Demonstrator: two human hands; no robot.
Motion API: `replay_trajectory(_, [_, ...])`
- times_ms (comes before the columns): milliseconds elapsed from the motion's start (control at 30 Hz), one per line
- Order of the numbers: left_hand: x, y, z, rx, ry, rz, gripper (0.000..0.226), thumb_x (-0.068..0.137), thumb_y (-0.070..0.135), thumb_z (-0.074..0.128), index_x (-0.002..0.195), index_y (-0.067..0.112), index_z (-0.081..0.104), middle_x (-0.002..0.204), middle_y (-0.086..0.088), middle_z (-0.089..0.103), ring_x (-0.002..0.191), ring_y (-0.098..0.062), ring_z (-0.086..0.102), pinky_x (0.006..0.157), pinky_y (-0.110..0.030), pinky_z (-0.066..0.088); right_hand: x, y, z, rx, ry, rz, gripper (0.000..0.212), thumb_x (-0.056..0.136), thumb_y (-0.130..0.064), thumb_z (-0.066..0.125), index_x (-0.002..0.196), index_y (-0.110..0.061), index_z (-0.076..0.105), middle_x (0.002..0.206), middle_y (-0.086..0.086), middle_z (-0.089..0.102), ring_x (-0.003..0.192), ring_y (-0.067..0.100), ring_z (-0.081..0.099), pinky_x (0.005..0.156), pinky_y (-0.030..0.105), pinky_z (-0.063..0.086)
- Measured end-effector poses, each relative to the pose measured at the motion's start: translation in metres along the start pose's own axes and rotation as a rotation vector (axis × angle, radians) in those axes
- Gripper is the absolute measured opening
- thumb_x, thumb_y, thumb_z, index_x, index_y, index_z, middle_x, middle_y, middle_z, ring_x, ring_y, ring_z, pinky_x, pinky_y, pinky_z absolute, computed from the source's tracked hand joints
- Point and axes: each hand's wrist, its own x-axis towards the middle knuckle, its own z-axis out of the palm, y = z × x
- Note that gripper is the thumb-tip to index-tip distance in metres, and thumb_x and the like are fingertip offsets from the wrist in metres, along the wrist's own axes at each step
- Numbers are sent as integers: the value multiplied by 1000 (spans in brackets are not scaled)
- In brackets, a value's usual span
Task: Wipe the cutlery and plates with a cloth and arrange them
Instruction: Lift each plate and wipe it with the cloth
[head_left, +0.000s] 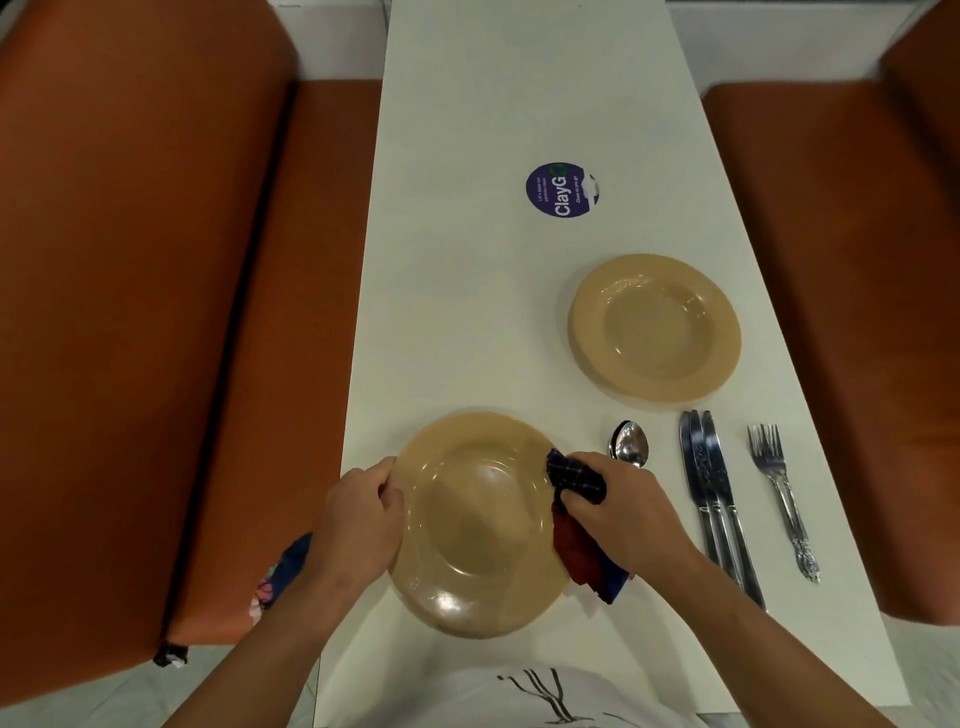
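Observation:
A tan plate (478, 525) lies near the front of the white table (467, 312). My left hand (358, 519) grips its left rim. My right hand (618, 509) holds a dark blue and red checked cloth (576, 525) against the plate's right rim. Farther back on the right lies a stack of tan plates (655, 326). To the right of my hand lie spoons (629, 442), three knives (712, 493) side by side and forks (779, 488), handles toward me.
A round blue sticker (561, 189) is stuck on the table's middle. Orange padded benches (156, 312) run along both long sides of the table. A patterned object (283, 571) lies on the left bench by my left forearm.

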Motion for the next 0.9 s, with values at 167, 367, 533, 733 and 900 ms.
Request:
replay_trajectory(167, [12, 13, -4, 61, 11, -19, 26, 103, 31, 54, 122, 22, 70, 103, -6, 70, 95, -28, 67, 80, -41, 56, 1, -4, -21, 177, 74, 51, 20, 92, -33, 72, 108, -38, 61, 93, -13, 68, 83, 7, 67, 67, 25, 54])
replay_trajectory(367, [50, 80, -5, -26, 5, 90, 39, 101, 38, 62, 139, 25, 63, 126, 5, 63, 111, -14, 62, 95, -28, 50, 8, -6, -55, 685, 95, 247, 31, 94, -30, 75, 117, -20, 58, 106, 5, 73, 91, 17, 73, 76, 33, 58])
replay_trajectory(533, [110, 152, 28, -383, -224, 40, 39, 98, 37, 66, 134, 23, 65, 107, 4, 70, 94, -15, 71, 97, -39, 58, 18, 4, -70, 1272, 83, 313, 24, 107, -23, 54, 123, -11, 68, 110, 9, 81, 97, 21, 78, 94, 45, 57])
replay_trajectory(733, [164, 206, 82, -533, -318, -119, 57, 86, 37, 65, 132, 3, 62, 102, -12, 77, 67, -18, 73, 79, -41, 66, 23, 24, -77, 1302, 225, 505, 38, 106, -37, 56, 126, -8, 69, 116, 7, 79, 108, 26, 76, 93, 43, 59])
replay_trajectory(900, [171, 226, 99, -435, -234, -82, 17, 83, 22, 60, 71, 11, 59, 67, -5, 60, 60, -24, 56, 57, -34, 48, 22, 29, -85, 1282, 236, 481, 33, 106, -43, 56, 103, -14, 72, 91, 7, 80, 91, 27, 74, 75, 38, 59])
